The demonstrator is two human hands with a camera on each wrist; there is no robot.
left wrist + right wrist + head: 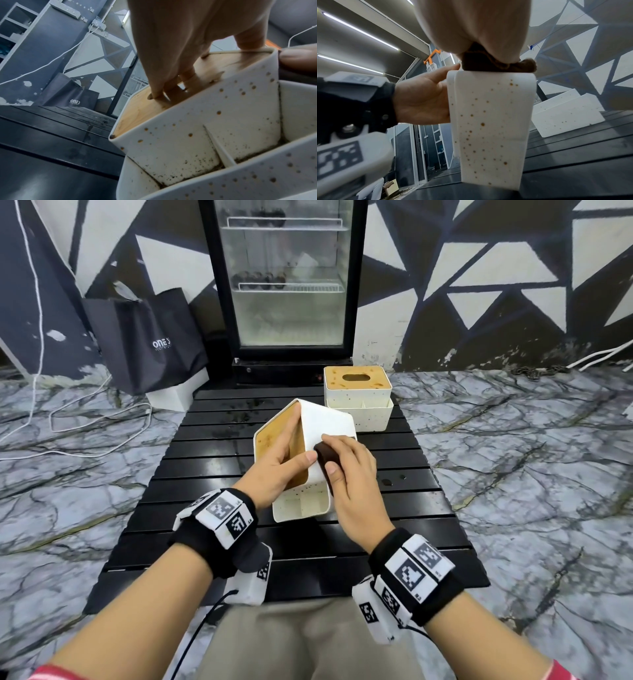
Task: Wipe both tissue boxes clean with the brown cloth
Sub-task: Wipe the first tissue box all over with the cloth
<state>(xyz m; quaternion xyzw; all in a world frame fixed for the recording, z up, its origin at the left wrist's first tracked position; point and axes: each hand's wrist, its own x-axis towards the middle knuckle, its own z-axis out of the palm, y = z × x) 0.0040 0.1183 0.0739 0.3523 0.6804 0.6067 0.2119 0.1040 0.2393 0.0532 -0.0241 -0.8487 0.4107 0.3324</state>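
Observation:
A white speckled tissue box with a wooden lid is tipped on its side over the black slatted table. My left hand grips it, fingers flat on the lid and thumb on the white side. My right hand holds the bunched brown cloth pressed against the box's upturned white face; the cloth shows under my palm. The second tissue box stands upright at the table's far right, its wooden lid spotted.
A glass-door fridge stands behind the table. A dark paper bag and a white cable lie on the marble floor at the left. Dark spots mark the table right of my hands.

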